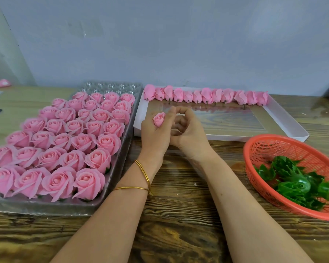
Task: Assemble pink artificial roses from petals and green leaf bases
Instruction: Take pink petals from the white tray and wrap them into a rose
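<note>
I see pink roses [61,141] filling a clear tray [110,86] at nine o'clock, and matching pink buds [205,96] at twelve in a white box [291,120]. At three, an orange-red mesh basket [270,149] holds dark green leaf bases [292,184]. The tabletop [179,234] is brown, streaked with wood grain. The left hand [154,137] holds a pink rosebud [159,119]; gold bangles [143,172] ring its wrist.

The left hand [153,138] half hides the rosebud [159,119]; the frame crops the basket [273,147].
</note>
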`<state>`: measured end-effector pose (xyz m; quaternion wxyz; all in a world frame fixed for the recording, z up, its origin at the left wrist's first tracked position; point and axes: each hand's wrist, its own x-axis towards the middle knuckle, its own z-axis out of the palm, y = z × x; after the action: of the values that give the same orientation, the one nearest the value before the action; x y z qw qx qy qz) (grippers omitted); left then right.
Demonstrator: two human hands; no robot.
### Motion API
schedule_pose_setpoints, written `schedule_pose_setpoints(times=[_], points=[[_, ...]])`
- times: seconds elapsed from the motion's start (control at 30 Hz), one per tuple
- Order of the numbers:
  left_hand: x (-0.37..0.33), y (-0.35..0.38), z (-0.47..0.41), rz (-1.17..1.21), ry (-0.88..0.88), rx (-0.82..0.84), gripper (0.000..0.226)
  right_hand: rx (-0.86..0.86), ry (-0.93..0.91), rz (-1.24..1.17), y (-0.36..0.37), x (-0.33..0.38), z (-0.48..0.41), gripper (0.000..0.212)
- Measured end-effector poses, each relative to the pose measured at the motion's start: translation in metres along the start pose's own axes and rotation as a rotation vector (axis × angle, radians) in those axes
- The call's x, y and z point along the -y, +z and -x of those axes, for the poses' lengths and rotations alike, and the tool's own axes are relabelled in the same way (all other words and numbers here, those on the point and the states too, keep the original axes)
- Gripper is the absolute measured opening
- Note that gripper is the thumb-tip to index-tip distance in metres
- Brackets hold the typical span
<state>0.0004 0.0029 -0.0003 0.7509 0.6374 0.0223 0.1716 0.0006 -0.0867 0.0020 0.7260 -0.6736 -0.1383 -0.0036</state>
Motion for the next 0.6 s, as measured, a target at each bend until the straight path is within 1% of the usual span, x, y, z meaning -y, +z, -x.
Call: schedule_pose_setpoints(times=[0.07,0.17,0.3,0.4,0.47,0.53,0.6], points=[[-0.0003,-0.0010,-0.0007,-0.015,0.010,-0.005,0.021,0.003,-0.001,-0.012,-0.0015,-0.0006,-0.0007,0.058],[-0.0009,-0.0030,-0.0009,-0.038,0.035,-0.006,0.031,0.048,0.022,-0.027,-0.0055,-0.0007,-0.0012,0.062],[-0.0017,-0.0042,-0.0016,-0.019,0.033,0.014,0.030,0.135,0.048,-0.021,-0.0082,0.0009,-0.0003,0.055],[-0.0032,-0.0031,-0.0025,-0.033,0.044,0.012,0.037,0.169,0.056,-0.025,-0.0065,0.0031,0.0015,0.053],[-0.0034,-0.0033,-0.0018,-0.047,0.044,0.020,0.037,0.167,0.060,-0.026,-0.0058,0.0044,0.0018,0.054],[-0.0025,-0.0043,-0.0011,-0.053,0.038,0.033,0.029,0.149,0.058,-0.017,-0.0055,0.0048,0.0017,0.058],[-0.0012,-0.0042,-0.0012,-0.054,0.034,0.034,0.030,0.125,0.046,-0.013,-0.0063,0.0047,0.0012,0.062]])
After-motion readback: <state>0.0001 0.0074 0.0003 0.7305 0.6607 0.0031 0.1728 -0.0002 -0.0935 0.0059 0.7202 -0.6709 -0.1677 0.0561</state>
